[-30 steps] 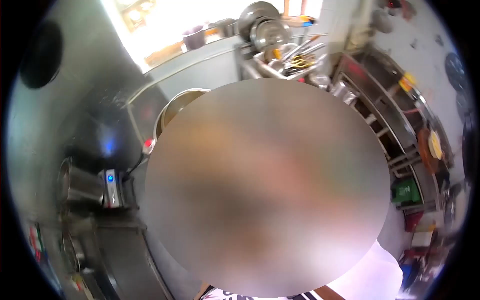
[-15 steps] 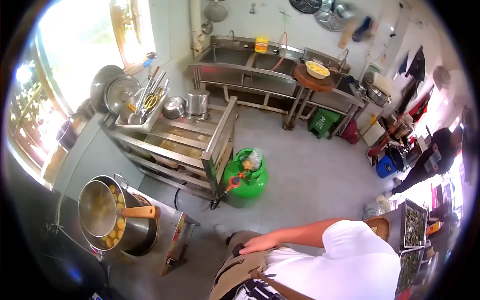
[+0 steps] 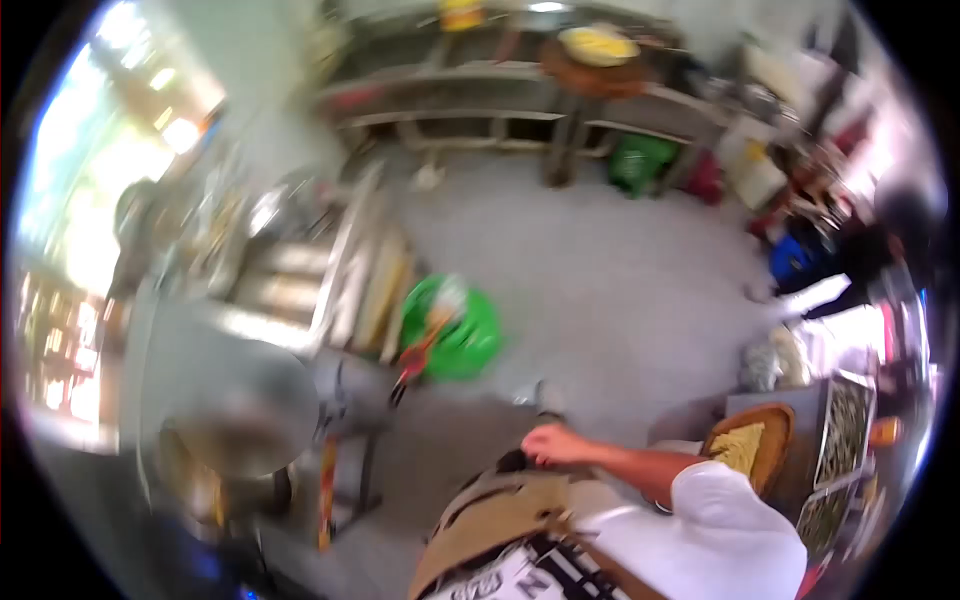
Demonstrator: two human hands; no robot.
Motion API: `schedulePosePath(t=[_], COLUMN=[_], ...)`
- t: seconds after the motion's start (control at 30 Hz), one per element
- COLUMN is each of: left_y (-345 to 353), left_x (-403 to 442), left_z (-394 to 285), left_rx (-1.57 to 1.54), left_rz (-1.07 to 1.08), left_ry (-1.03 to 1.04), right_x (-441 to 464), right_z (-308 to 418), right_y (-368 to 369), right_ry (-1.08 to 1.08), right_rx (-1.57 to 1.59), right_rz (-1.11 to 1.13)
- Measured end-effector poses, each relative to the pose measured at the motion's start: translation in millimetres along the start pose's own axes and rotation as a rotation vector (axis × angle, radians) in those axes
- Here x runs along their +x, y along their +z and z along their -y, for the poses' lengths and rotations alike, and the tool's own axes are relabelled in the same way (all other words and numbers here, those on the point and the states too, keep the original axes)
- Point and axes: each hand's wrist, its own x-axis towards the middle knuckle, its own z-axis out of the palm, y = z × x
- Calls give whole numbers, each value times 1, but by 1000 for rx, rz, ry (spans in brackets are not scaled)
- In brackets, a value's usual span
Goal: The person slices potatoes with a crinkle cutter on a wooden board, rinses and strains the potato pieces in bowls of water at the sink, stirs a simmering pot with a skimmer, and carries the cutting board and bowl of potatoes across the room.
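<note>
My right hand (image 3: 553, 447) is in front of my body, low over the tan apron (image 3: 520, 500). Motion smears its fingers, so I cannot tell whether they are open or closed. Right beside it is a small dark thing (image 3: 512, 461); whether the hand touches or holds it is unclear. My left hand is out of view. At the lower left stands a large pot (image 3: 185, 465), badly blurred. A grey, hazy round shape (image 3: 245, 390) covers much of it.
A green gas cylinder (image 3: 465, 335) stands on the floor beside a metal rack (image 3: 285, 260). Steel sinks (image 3: 450, 90) line the far wall, near a bowl of yellow food (image 3: 598, 46) on a round wooden board. A brown basket (image 3: 780, 450) and trays (image 3: 845, 435) lie right. A person (image 3: 865, 265) stands beyond.
The view has swung and blurred. My right hand has lifted away from my thigh and moved right and up in the picture. More of the brown basket shows. The wooden-handled strainer over the pot is no longer distinct.
</note>
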Motion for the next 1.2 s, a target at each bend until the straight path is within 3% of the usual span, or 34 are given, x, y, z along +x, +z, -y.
schedulePosePath(t=[0.03, 0.13, 0.23, 0.33, 0.5, 0.57, 0.6, 0.7, 0.73, 0.8, 0.87, 0.9, 0.97, 1.0, 1.07, 1.1, 1.2], left_y=[24, 83, 118, 140, 182, 210, 228, 276, 295, 335, 362, 373, 392, 409, 434, 450, 501], left_x=[16, 40, 50, 66, 103, 123, 128, 232, 257, 300, 314, 310, 338, 351, 352, 334, 295], left_z=[-33, -114, -179, -235, -340, -388, -419, -432, -445, -492, -548, -594, -654, -674, -736, -779, -862], left_rx=[36, 155, 230, 242, 216, 171, 138, 424, 470, 512, 454, 347, 496, 389, 201, 113, 34], left_rz=[66, 205, 268, 327, 391, 398, 383, 525, 526, 452, 496, 555, 614, 581, 583, 604, 692], left_ry=[30, 76, 105, 150, 252, 245, 137, 585, 689, 881, 812, 587, 782, 867, 636, 323, 281], right_x=[-1, -13, 3, -17, 31, 39, 44, 71, 77, 80, 78, 80, 84, 88, 95, 102, 120], right_z=[-17, -31, -41, 31, 93, 120, 131, 124, 127, 130, 131, 136, 161, 176, 210, 219, 239], right_y=[-29, -110, -179, -241, -310, -321, -333, -368, -391, -437, -481, -504, -548, -565, -595, -609, -666], right_ry=[-88, -40, 2, -120, -214, -222, -223, -283, -166, -50, 16, 11, -39, -30, -17, -44, -101], right_rx=[-129, -71, -492, -364, -319, -387, -430, -366, -296, -305, -328, -343, -289, -129, 194, 306, 535], right_rz=[-80, -240, -356, -419, -438, -440, -443, -235, -135, -345, -476, -516, -547, -571, -616, -606, -541])
